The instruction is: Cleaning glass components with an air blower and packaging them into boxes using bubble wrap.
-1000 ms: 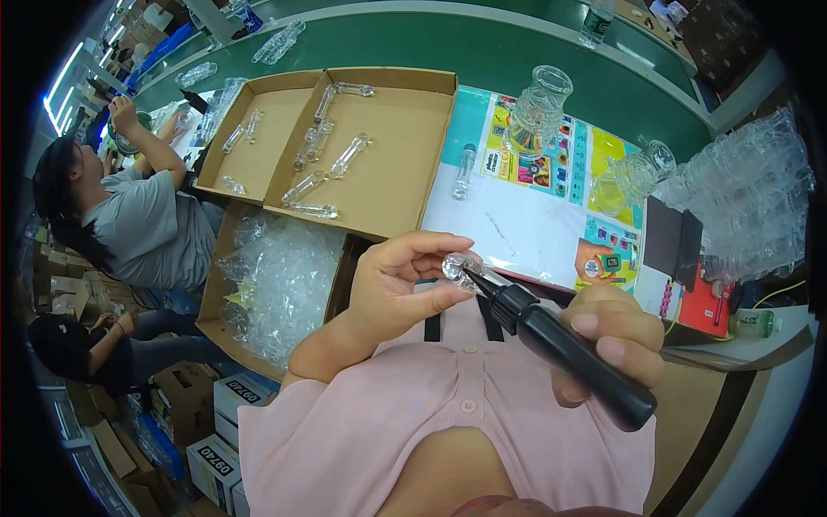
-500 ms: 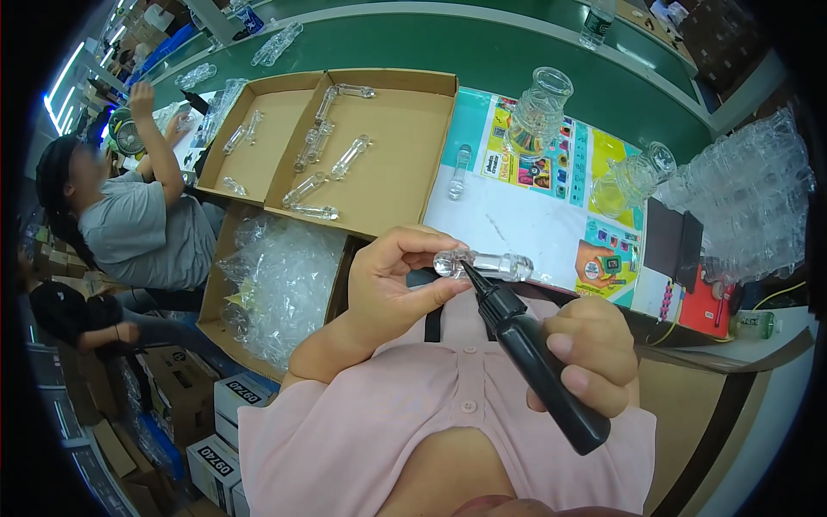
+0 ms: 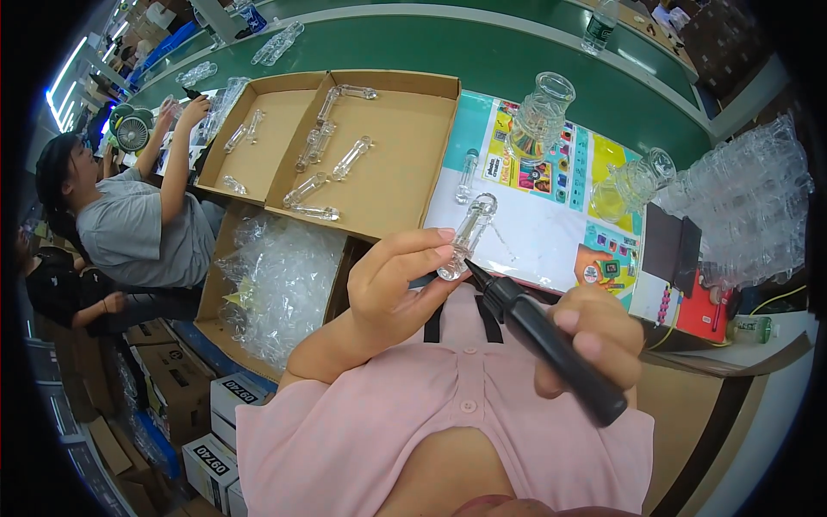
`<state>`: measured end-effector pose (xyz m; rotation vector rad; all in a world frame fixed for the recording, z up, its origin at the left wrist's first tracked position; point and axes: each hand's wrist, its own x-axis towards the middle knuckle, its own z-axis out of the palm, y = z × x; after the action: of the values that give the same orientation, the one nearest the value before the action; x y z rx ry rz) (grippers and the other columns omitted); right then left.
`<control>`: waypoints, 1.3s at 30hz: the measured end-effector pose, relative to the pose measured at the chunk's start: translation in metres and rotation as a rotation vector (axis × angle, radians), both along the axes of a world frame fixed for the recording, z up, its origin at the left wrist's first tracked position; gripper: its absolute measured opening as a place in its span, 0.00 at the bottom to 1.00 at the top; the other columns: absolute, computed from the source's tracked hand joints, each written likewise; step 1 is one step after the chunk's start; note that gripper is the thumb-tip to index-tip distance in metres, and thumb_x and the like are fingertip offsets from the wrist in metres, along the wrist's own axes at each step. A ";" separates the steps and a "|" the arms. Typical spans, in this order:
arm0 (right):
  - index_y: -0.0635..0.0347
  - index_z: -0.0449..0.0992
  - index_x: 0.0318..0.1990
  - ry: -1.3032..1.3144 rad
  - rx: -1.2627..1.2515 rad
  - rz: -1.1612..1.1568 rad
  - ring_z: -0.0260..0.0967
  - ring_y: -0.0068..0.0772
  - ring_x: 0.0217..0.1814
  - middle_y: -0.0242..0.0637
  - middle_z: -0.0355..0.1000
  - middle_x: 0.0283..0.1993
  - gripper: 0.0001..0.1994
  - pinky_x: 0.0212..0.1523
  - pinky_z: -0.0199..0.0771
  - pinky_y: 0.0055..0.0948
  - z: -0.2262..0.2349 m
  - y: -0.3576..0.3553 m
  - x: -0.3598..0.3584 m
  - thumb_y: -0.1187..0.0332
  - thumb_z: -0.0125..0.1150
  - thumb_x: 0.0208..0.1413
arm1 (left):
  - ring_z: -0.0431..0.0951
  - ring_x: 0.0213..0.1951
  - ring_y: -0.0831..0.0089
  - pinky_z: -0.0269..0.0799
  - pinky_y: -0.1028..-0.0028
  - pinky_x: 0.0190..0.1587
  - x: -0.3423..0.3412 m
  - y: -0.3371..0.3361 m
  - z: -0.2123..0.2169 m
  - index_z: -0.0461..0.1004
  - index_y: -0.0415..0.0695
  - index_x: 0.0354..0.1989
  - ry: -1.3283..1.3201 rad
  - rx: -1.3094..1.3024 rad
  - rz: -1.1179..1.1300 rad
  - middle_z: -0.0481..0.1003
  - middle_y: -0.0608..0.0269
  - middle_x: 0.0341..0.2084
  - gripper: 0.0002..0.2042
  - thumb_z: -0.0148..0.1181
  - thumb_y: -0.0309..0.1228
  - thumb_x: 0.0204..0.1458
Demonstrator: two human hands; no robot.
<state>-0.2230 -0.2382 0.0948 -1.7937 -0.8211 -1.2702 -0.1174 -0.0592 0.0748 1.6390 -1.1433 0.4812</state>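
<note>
Frame centre: left hand point(image 3: 398, 289) pinches a clear glass tube point(image 3: 466, 235) upright. Right hand point(image 3: 588, 340) grips a black pen-shaped tool point(image 3: 544, 340), tip touching the tube's base

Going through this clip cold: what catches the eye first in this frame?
At centre, the left hand holds up a clear glass tube while the right hand points a black pen-like tool at its lower end. Behind, an open cardboard tray holds more glass tubes, and a colourful printed sheet carries two glass jars.

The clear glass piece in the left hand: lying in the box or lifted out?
Lifted out: the left hand pinches the glass piece above the lap.
</note>
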 end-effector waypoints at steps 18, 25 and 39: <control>0.69 0.69 0.44 0.114 1.383 0.722 0.70 0.33 0.43 0.52 0.68 0.44 0.14 0.34 0.76 0.23 -0.039 -0.097 0.008 0.67 0.49 0.56 | 0.73 0.41 0.69 0.69 0.72 0.47 0.008 -0.029 -0.028 0.66 0.35 0.43 1.100 -0.224 -0.433 0.71 0.54 0.38 0.18 0.60 0.17 0.42; 0.68 0.67 0.47 -0.065 1.412 0.375 0.68 0.39 0.49 0.48 0.68 0.46 0.14 0.56 0.66 0.35 -0.050 -0.154 -0.021 0.71 0.51 0.55 | 0.73 0.42 0.70 0.70 0.70 0.47 0.024 -0.057 -0.040 0.63 0.39 0.47 1.468 -0.277 -0.609 0.70 0.55 0.40 0.19 0.59 0.24 0.46; 0.67 0.63 0.45 0.680 0.653 -1.194 0.67 0.25 0.42 0.43 0.68 0.40 0.21 0.41 0.67 0.24 -0.129 -0.212 -0.027 0.73 0.64 0.43 | 0.72 0.41 0.74 0.70 0.66 0.49 0.026 -0.124 -0.047 0.61 0.39 0.52 1.802 -0.189 -0.806 0.70 0.59 0.43 0.19 0.53 0.25 0.51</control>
<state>-0.2497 -0.4498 -0.0346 -1.9051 1.0916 -1.1818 -0.0917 -0.1832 0.0280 0.7008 -0.1822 -1.1877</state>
